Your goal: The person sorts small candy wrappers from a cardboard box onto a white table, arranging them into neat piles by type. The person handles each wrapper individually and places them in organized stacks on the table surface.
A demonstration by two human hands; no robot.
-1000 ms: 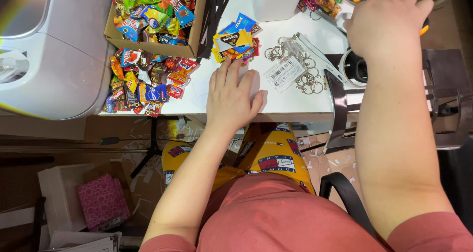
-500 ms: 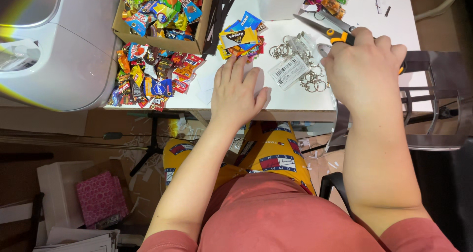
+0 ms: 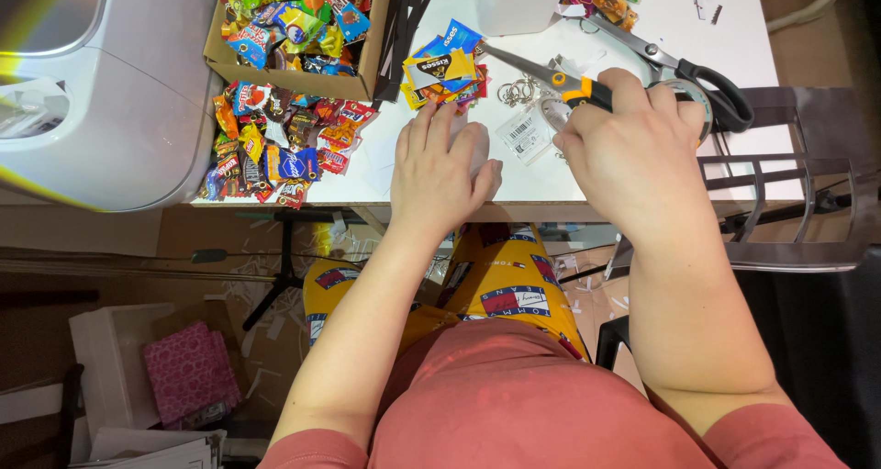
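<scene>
My left hand [image 3: 443, 161] lies open and flat on the desk [image 3: 734, 47] while my right hand [image 3: 633, 148] is closed around the pliers [image 3: 551, 72], their tip at ten o'clock beside the key rings [image 3: 518, 91], with a candy pile [image 3: 275, 143] unsorted at nine.
</scene>
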